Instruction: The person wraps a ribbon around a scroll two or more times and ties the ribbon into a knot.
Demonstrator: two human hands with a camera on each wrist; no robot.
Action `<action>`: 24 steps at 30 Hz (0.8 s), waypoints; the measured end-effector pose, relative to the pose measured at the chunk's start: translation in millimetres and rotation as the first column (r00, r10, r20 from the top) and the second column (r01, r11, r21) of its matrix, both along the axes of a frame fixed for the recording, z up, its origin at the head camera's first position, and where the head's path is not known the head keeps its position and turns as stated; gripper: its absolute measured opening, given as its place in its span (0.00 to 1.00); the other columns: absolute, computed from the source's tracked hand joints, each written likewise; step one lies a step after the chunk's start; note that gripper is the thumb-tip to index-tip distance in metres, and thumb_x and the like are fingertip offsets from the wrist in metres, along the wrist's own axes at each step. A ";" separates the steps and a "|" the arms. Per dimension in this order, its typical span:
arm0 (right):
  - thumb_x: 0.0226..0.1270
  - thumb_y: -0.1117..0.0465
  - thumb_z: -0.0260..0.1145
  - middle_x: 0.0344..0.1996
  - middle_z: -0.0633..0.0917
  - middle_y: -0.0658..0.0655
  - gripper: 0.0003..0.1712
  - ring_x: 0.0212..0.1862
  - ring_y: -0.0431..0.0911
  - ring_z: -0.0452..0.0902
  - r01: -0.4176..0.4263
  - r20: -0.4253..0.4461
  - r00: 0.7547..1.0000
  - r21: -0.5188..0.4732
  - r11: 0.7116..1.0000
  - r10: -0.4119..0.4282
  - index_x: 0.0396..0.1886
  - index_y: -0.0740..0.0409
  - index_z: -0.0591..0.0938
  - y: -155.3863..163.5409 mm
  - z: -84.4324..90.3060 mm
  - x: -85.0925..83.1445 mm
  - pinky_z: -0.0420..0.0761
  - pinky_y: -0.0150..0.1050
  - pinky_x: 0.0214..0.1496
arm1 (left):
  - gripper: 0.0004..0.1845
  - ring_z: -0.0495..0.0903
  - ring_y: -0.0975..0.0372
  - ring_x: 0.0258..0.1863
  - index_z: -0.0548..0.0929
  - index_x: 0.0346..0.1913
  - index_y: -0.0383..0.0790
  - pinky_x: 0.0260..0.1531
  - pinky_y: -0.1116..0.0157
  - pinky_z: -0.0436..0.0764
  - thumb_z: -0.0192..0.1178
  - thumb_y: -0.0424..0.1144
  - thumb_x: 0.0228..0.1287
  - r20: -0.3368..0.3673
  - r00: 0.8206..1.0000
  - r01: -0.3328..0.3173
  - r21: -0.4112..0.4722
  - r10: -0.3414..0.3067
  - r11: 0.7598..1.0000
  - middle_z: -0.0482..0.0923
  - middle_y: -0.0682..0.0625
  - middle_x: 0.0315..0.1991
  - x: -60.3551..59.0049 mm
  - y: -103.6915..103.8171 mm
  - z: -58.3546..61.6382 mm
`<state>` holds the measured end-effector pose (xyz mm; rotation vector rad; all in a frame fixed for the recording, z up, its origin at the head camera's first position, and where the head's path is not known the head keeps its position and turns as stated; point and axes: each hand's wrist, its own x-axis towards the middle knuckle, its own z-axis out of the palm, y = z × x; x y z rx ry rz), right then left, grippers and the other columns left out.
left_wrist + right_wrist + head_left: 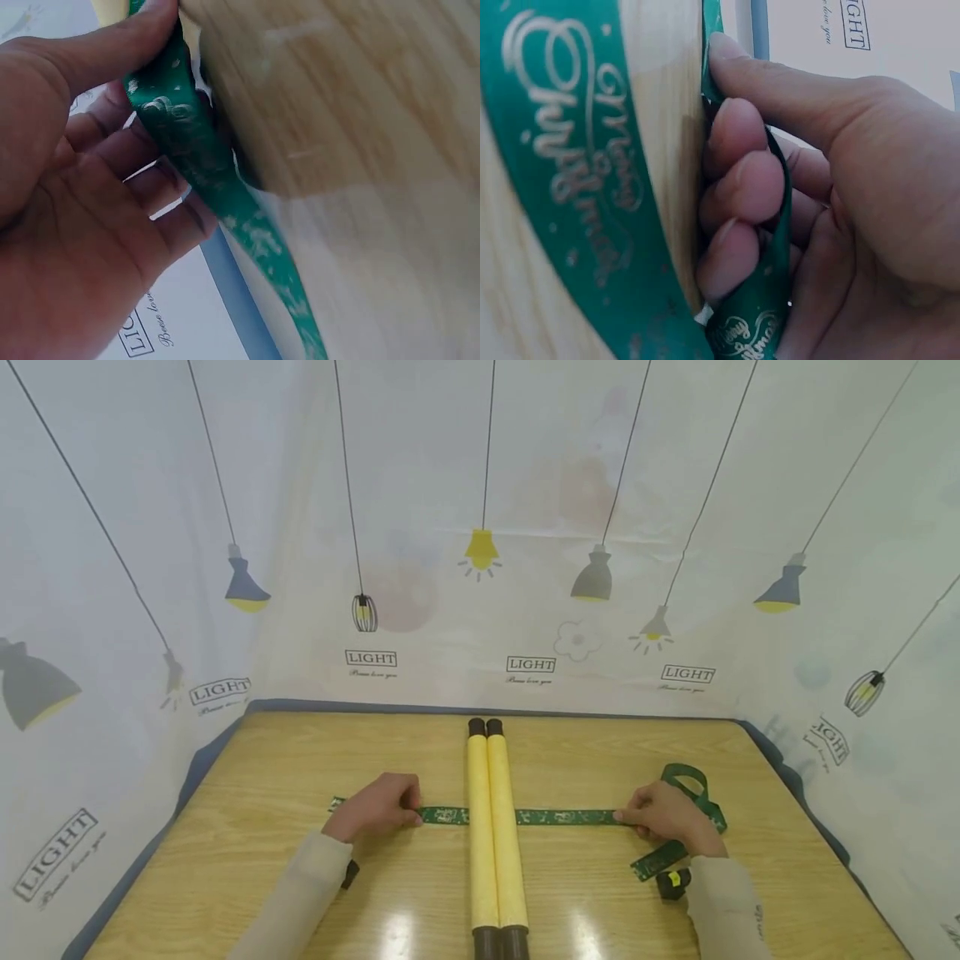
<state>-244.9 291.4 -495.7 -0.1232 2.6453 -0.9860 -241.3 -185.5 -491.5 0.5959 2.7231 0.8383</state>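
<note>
A green ribbon with pale gold printed lettering [558, 817] stretches straight across the middle of the head view, lying flat on the light wooden table [300, 760] and running under a pair of yellow foam-covered tubes with dark ends [495, 827]. The two tubes lie side by side, touching, and run from the far edge of the table down to the bottom centre of the frame.

The left hand [378, 807], left of centre, pinches the ribbon near its left end; in the left wrist view the thumb presses the ribbon [202, 157] against the curled fingers [161, 187], so the hand is clamped on it. A short tail of ribbon sticks out beyond the hand toward the left of the head view.

The right hand [663, 817], right of centre, grips the same ribbon. In the right wrist view the fingers [739, 187] curl round a strand of ribbon [570, 172] at the table surface, with another broad strand lying flat on the wood at the left of that frame. Beyond this hand the spare ribbon forms a loose loop at the right of the head view, and a further strand lies slanted just below the hand.

A small dark object with a yellow mark [672, 882] sits beside the right sleeve near the lower right. Behind the table hangs a white curtain printed with lamps and the word LIGHT [525, 610].
</note>
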 end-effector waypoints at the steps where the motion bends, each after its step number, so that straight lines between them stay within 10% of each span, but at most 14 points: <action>1: 0.69 0.50 0.72 0.17 0.80 0.52 0.16 0.22 0.44 0.73 -0.008 -0.006 1.000 0.005 1.000 0.008 0.29 0.57 0.83 0.2 0.3 0.4 0.76 0.39 0.29 | 0.08 0.75 0.63 0.32 0.82 0.38 0.43 0.34 0.65 0.77 0.73 0.37 0.63 0.008 1.000 -0.001 0.004 0.001 1.000 0.80 0.54 0.33 0.6 -1.0 0.1; 24: 0.73 0.53 0.68 0.16 0.78 0.48 0.12 0.17 0.39 0.70 -0.338 0.032 0.941 -0.012 0.941 0.338 0.32 0.55 0.86 32.8 17.0 -2.3 0.73 0.33 0.20 | 0.08 0.71 0.64 0.28 0.84 0.31 0.49 0.32 0.65 0.72 0.67 0.44 0.69 -0.034 0.997 -0.068 0.000 0.068 0.998 0.80 0.56 0.29 5.1 -48.0 9.8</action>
